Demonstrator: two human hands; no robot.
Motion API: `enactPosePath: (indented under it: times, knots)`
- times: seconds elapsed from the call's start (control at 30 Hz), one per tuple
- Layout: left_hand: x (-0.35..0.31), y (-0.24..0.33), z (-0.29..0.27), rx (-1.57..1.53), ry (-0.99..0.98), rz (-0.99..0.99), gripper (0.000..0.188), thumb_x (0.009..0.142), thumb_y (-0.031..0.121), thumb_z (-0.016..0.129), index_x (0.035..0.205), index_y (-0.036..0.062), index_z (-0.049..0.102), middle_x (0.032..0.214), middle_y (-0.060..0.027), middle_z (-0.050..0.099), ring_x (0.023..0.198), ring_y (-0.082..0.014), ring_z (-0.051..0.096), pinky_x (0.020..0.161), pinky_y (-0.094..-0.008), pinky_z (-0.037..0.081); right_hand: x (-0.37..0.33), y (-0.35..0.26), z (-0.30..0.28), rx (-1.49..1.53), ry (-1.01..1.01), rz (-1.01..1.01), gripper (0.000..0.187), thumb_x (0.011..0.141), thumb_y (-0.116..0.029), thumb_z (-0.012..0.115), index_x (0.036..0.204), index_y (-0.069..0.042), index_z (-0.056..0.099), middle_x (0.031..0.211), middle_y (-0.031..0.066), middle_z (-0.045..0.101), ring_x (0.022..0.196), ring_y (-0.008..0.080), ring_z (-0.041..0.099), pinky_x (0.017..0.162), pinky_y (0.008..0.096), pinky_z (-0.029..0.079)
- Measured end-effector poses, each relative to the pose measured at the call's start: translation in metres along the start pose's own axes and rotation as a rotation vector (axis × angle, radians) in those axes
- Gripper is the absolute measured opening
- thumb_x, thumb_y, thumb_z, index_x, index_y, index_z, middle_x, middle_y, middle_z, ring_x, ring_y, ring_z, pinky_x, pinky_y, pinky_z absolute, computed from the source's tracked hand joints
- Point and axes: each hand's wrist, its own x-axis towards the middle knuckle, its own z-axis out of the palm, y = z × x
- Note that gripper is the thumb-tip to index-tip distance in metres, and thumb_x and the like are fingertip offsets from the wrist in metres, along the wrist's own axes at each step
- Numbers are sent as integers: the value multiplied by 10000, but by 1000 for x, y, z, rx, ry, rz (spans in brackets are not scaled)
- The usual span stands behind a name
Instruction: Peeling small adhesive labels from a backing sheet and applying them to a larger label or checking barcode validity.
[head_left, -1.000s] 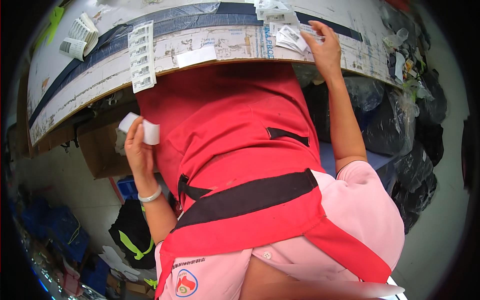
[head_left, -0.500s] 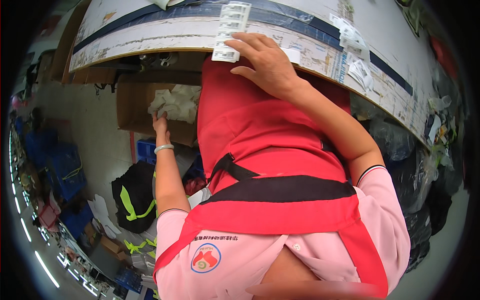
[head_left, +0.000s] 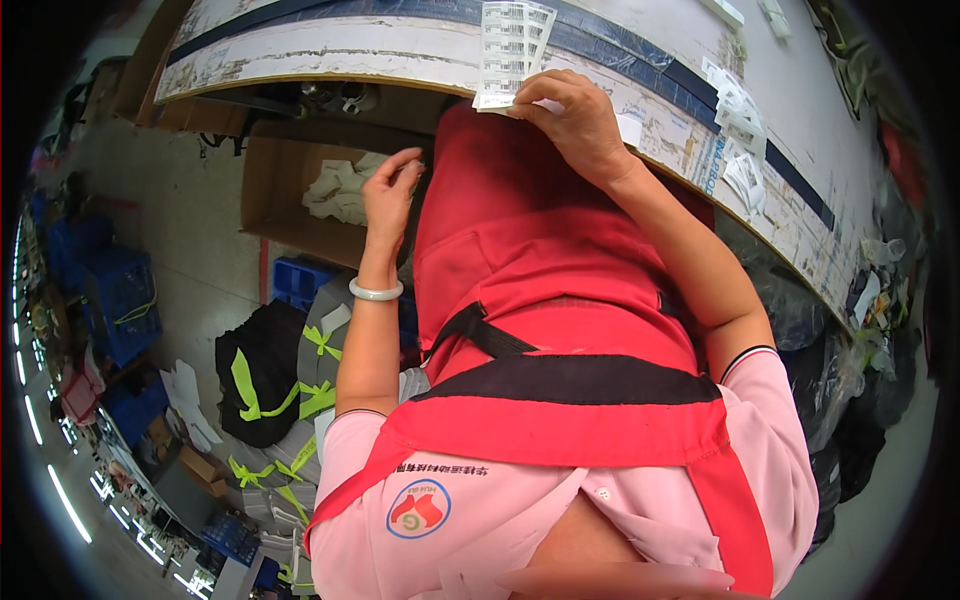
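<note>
Printed white label sheets (head_left: 505,55) lie in a small fanned stack at the front edge of the workbench (head_left: 400,60). My right hand (head_left: 580,120) is closed at their lower right corner, thumb and fingertips pinching it. Beside my red apron, my left hand (head_left: 388,200) hangs in the air just right of a cardboard box (head_left: 268,190). Its index finger and thumb are bent and a little apart, with nothing visible between them. Crumpled white scraps (head_left: 338,192) lie inside the box, below the bench top.
More loose white label strips (head_left: 742,115) lie on the bench to the right. Below on the left are a blue crate (head_left: 300,280) and a black bundle with a lime-green strap (head_left: 262,370). Clear plastic bags (head_left: 800,330) are heaped at the right under the bench.
My left hand has come up out of the cardboard box and moved right, toward my apron. My right hand has gone from lying over the labels to pinching their lower corner.
</note>
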Motion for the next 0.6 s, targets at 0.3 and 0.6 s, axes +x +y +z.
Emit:
enactPosePath:
  times: [0.3, 0.6]
  knots:
    - [-20, 101, 70, -475, -329, -229, 385, 964, 315, 518, 1012, -48, 637, 895, -113, 668, 752, -156, 646, 683, -273, 541, -34, -35, -7, 63, -2, -208, 85, 802, -109, 651, 814, -61, 582, 785, 88, 597, 717, 288, 595, 608, 371, 483]
    - [-41, 78, 95, -572, -254, -141, 160, 890, 135, 645, 975, 2, 672, 855, -45, 683, 690, -80, 615, 632, -221, 504, -77, -55, -23, 464, -120, 443, 206, 856, -186, 680, 889, 1, 598, 770, 89, 631, 659, 140, 599, 612, 274, 483]
